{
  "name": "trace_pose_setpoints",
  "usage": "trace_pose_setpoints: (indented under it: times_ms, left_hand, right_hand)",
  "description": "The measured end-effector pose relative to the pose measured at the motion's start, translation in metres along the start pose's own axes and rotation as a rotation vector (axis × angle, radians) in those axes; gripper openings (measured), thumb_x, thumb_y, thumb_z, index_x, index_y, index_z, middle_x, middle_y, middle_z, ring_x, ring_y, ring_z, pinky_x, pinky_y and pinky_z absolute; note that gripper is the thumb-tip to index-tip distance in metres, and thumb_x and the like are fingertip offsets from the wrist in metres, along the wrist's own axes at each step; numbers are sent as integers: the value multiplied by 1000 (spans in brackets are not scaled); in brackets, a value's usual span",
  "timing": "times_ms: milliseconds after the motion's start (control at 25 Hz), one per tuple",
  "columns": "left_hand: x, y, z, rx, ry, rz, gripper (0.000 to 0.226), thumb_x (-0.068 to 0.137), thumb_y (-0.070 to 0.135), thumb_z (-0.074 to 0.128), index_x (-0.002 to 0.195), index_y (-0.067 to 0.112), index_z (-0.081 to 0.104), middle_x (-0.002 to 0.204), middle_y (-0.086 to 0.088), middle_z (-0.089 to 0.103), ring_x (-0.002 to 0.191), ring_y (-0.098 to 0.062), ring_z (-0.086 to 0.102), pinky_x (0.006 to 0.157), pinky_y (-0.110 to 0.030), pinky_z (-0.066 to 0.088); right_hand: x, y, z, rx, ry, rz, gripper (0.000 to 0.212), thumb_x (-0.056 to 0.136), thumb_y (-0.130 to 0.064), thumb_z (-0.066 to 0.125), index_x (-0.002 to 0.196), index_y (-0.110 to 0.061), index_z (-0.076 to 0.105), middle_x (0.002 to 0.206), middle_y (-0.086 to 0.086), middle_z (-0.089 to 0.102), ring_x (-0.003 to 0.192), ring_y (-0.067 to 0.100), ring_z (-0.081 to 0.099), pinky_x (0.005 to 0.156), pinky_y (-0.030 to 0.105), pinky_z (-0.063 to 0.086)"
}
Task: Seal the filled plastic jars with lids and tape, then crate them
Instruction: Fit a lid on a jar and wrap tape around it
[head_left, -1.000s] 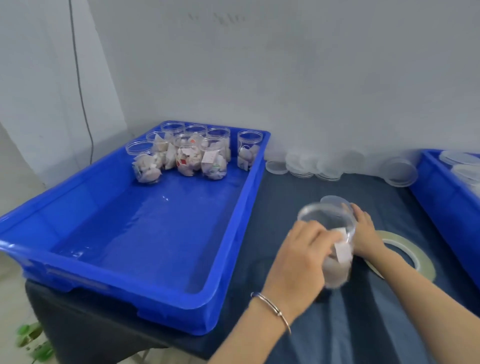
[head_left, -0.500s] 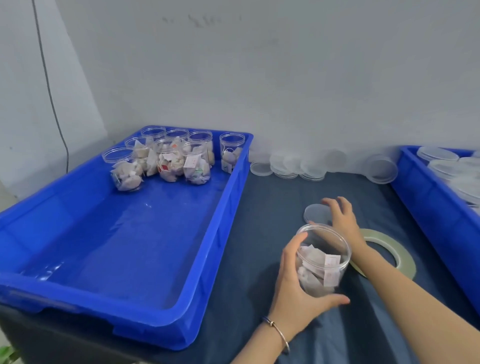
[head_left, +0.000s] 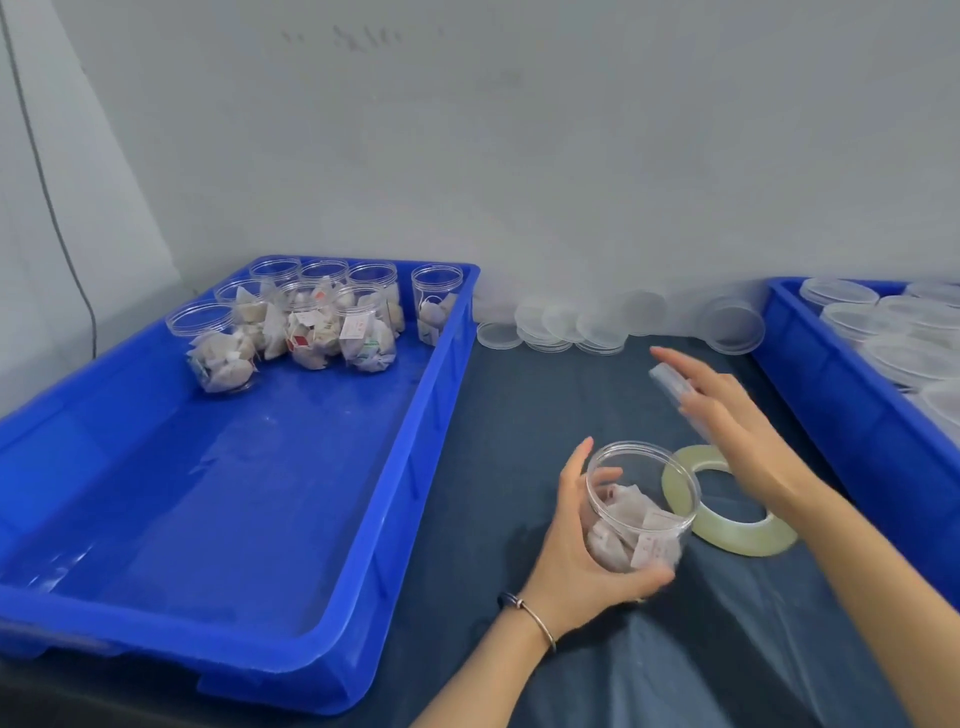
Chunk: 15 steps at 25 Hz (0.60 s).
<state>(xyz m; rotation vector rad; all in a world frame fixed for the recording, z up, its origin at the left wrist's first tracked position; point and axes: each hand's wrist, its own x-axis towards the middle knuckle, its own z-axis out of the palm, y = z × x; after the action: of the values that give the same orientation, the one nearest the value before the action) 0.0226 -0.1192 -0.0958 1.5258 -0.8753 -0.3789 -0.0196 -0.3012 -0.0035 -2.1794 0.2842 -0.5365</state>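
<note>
Since the earlier frame, the right hand (head_left: 737, 431) has lifted a clear lid (head_left: 670, 382) off the tabletop (head_left: 519, 415) and holds it in its fingers above the tape roll (head_left: 727, 506). Left hand (head_left: 582, 551) grips the open jar (head_left: 639, 506) of sachets, upright on the tabletop. Left blue crate (head_left: 405, 467) contains eight filled jars (head_left: 311, 317); the right crate (head_left: 831, 384) holds lidded containers.
</note>
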Motion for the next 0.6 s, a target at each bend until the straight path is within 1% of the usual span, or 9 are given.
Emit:
trace_pose_setpoints:
  times_ms: [80, 120, 200, 280, 360, 400, 480, 520, 600]
  left_hand:
    - [9, 3, 4, -15, -77, -21, 91, 62, 13, 82, 138, 24, 32, 132, 3, 48, 121, -12, 51, 102, -38, 45]
    - [14, 4, 6, 16, -120, -18, 86, 61, 14, 80, 134, 21, 35, 130, 1, 50, 118, -14, 53, 99, -40, 48]
    - [23, 4, 7, 63, -184, -11, 88, 61, 13, 81, 133, 23, 32, 131, 1, 48, 119, -9, 51, 98, -35, 49]
    - [29, 1, 9, 70, -225, -29, 97, 60, 14, 88, 137, 26, 30, 134, 4, 46, 123, -7, 49, 100, -33, 47]
    - [35, -2, 9, 109, -246, -43, 100, 55, 21, 91, 135, 28, 31, 133, 8, 46, 121, -7, 50, 98, -32, 48]
    - [38, -3, 8, 128, -265, -49, 100, 52, 26, 90, 132, 28, 32, 131, 10, 45, 120, -4, 50, 97, -30, 48]
    - [46, -3, 4, 163, -347, -42, 94, 50, 33, 87, 127, 30, 34, 126, 17, 44, 117, 2, 48, 96, -21, 46]
    - [49, -2, 3, 191, -383, -11, 91, 51, 33, 86, 127, 32, 36, 124, 20, 44, 116, 2, 47, 95, -18, 45]
    - [48, 1, 5, 239, -368, 34, 87, 53, 34, 82, 128, 32, 39, 121, 20, 49, 112, 3, 50, 92, -14, 44]
  right_hand:
    - [-39, -25, -2, -286, -169, -178, 46, 85, -55, 38, 131, -61, 37, 124, -32, 42, 122, -11, 29, 96, 11, 26]
    - [-52, -29, 4, -444, -207, -226, 46, 85, -56, 40, 130, -61, 37, 127, -36, 35, 124, -9, 25, 95, 9, 23]
    - [-64, -30, 21, -671, -162, -210, 42, 88, -56, 43, 130, -55, 37, 135, -24, 33, 128, 3, 26, 94, 16, 29]
    - [-65, -33, 28, -731, -84, -184, 40, 90, -51, 43, 130, -46, 46, 138, -7, 39, 129, 14, 35, 93, 23, 37]
    - [-64, -33, 22, -704, -64, -276, 37, 86, -46, 46, 119, -35, 62, 127, 6, 53, 116, 23, 53, 84, 26, 43]
    - [-63, -31, 17, -659, -122, -315, 38, 83, -45, 47, 113, -32, 66, 122, 8, 56, 110, 24, 57, 81, 28, 45]
    - [-60, -28, 5, -606, -305, -381, 37, 80, -42, 50, 111, -30, 67, 123, 6, 54, 108, 16, 54, 80, 29, 47]
    - [-59, -27, 1, -620, -346, -418, 37, 79, -41, 50, 110, -30, 67, 123, 6, 54, 106, 13, 53, 77, 30, 49]
    - [-58, -30, 4, -734, -233, -399, 40, 81, -43, 44, 109, -28, 69, 117, 7, 58, 94, 19, 58, 64, 29, 49]
